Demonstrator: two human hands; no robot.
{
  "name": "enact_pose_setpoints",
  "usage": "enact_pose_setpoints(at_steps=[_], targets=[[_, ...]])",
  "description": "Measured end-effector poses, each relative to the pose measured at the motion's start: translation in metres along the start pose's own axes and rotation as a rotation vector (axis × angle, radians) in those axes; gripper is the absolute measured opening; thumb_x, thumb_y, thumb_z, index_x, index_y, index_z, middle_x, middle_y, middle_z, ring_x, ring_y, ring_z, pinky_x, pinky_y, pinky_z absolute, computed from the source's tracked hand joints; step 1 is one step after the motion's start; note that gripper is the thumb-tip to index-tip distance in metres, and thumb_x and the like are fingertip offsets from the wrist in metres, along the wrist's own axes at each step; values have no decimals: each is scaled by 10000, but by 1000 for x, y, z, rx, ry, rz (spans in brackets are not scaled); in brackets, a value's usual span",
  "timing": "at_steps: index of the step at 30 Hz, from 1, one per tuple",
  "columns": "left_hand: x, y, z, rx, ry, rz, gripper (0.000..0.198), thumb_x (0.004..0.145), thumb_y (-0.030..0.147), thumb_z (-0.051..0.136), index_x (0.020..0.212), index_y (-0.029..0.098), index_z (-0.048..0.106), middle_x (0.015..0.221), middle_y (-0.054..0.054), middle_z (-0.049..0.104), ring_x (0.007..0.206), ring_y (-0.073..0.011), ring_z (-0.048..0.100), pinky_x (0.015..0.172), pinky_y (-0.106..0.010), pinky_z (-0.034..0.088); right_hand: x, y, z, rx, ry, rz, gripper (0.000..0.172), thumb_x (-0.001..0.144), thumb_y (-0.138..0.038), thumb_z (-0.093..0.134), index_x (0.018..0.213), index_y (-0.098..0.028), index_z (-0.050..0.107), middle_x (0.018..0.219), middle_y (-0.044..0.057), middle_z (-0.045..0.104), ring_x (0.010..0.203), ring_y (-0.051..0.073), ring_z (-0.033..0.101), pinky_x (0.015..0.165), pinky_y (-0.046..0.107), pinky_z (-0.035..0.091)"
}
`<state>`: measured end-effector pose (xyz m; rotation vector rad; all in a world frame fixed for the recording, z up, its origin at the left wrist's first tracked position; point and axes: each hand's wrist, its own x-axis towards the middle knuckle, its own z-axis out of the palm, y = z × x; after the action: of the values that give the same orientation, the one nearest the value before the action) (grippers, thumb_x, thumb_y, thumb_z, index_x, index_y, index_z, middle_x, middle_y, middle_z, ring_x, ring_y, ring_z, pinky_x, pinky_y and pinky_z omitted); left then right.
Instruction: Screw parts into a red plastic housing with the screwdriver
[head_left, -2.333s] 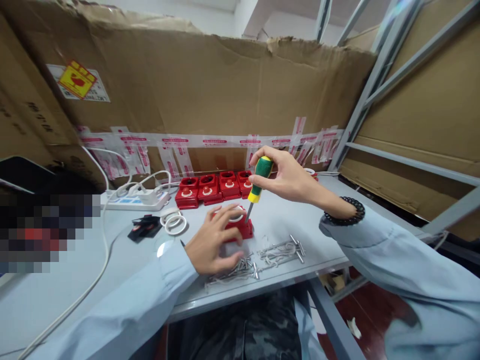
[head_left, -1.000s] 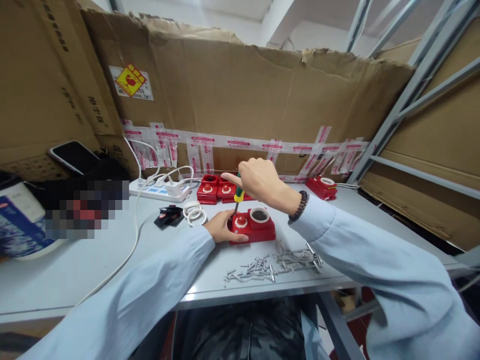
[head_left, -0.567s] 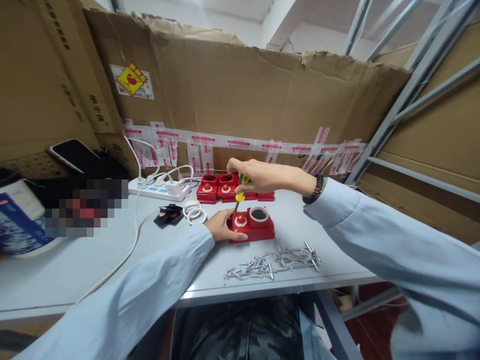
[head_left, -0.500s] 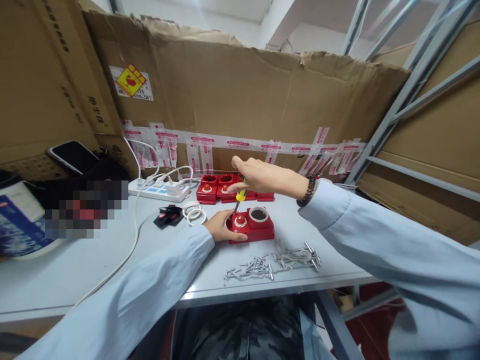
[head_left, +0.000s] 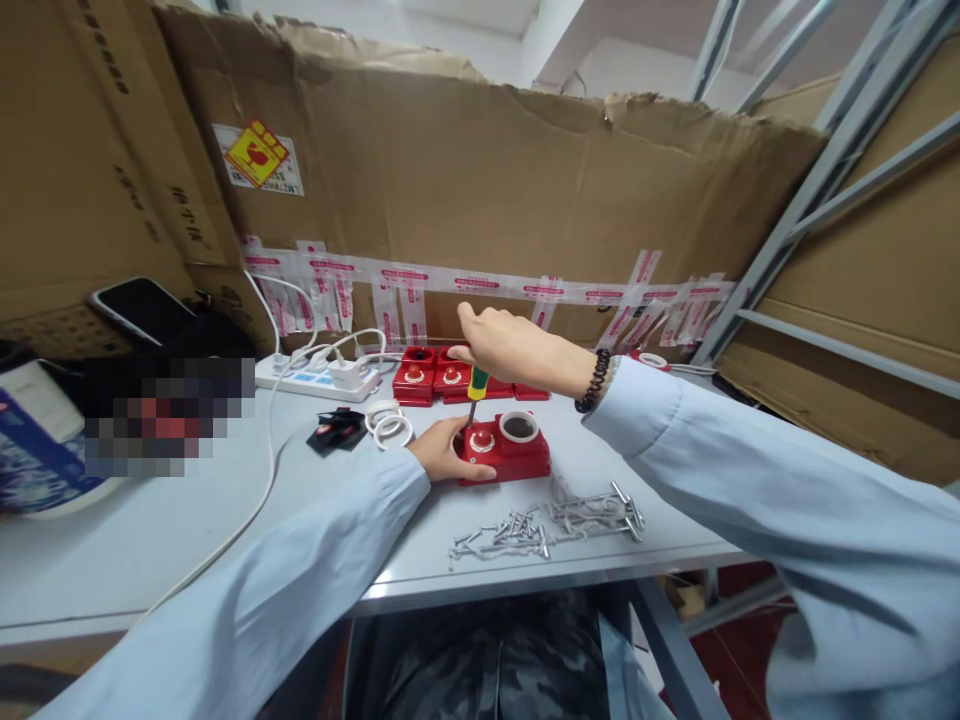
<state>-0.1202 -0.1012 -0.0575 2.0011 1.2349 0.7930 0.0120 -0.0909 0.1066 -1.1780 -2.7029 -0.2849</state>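
red box [head_left: 517, 455]: on the desk [head_left: 225, 540] near its front edge, with a red button and a white-rimmed round opening on top
left hand [head_left: 442, 450]: fingers curled against the box's left side, thumb along its front
right hand [head_left: 506, 345]: closed from above on the screwdriver [head_left: 475, 385] handle, forefinger stretched out
screwdriver: about upright, tip down at the box's back left corner
screws [head_left: 517, 530]: loose heap just in front of the box
more boxes [head_left: 431, 378]: a row behind, near the cardboard [head_left: 487, 190]
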Motion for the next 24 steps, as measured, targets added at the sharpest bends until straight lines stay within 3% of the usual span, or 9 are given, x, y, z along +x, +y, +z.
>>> enact_pose_setpoints(at_steps=[5, 7, 11, 13, 16, 18, 21, 24], targets=[[1, -3, 1, 3, 17, -27, 664, 465, 504, 800, 989, 143, 609, 959, -83, 698, 878, -290, 638, 827, -388, 483, -1, 8, -5, 200, -93, -382, 268, 743, -96, 563, 960, -191, 438, 985, 69, 587, 821, 177, 540, 669, 289, 418], [2, -4, 2, -23, 21, -14, 665, 465, 479, 809, 1013, 157, 611, 971, -73, 700, 894, -286, 637, 846, -384, 478, -2, 10, -4, 166, -84, -339, 231, 749, -136, 580, 928, -189, 445, 968, 77, 580, 825, 187, 532, 670, 297, 409], [2, -4, 2, -56, 0, 13, 668, 482, 458, 809, 1047, 164, 609, 1006, -71, 699, 915, -276, 638, 865, -378, 476, 0, 12, 0, 63, -26, -85, 135, 842, -279, 515, 892, -165, 464, 814, 97, 576, 706, 209, 522, 589, 326, 362], [2, -4, 2, -50, -7, 4, 662, 486, 469, 804, 1037, 156, 611, 1006, -78, 700, 906, -273, 642, 858, -379, 478, 1, 13, 0, 156, -49, -156, 100, 818, -205, 520, 903, -174, 476, 839, 81, 587, 707, 193, 521, 589, 314, 365], [2, -5, 2, -45, -17, -15, 693, 479, 491, 801, 1046, 141, 609, 992, -89, 700, 891, -281, 644, 837, -387, 484, 0, 12, -4, 298, -169, -281, 260, 711, -97, 572, 940, -191, 491, 958, 58, 596, 757, 169, 533, 597, 285, 390], [2, -5, 2, -38, -5, -13, 720, 470, 497, 802, 1064, 142, 603, 1004, -88, 697, 918, -293, 637, 848, -394, 478, -2, 10, -6, 249, -167, -211, 237, 723, -146, 596, 937, -178, 499, 952, 73, 598, 763, 180, 539, 589, 290, 390], [2, -4, 1, -19, 16, -14, 709, 465, 493, 803, 1054, 151, 604, 1019, -83, 694, 965, -305, 626, 872, -385, 468, -4, 7, -4, 72, -50, -37, 180, 819, -287, 550, 916, -145, 496, 851, 109, 593, 723, 204, 536, 569, 315, 365], [1, 0, 0, -9, -14, -31, 652, 477, 484, 799, 1008, 155, 612, 981, -72, 704, 929, -298, 640, 843, -376, 485, -3, 9, -2, 164, -53, -153, 181, 795, -186, 544, 957, -162, 465, 889, 87, 597, 722, 181, 530, 583, 307, 374]])
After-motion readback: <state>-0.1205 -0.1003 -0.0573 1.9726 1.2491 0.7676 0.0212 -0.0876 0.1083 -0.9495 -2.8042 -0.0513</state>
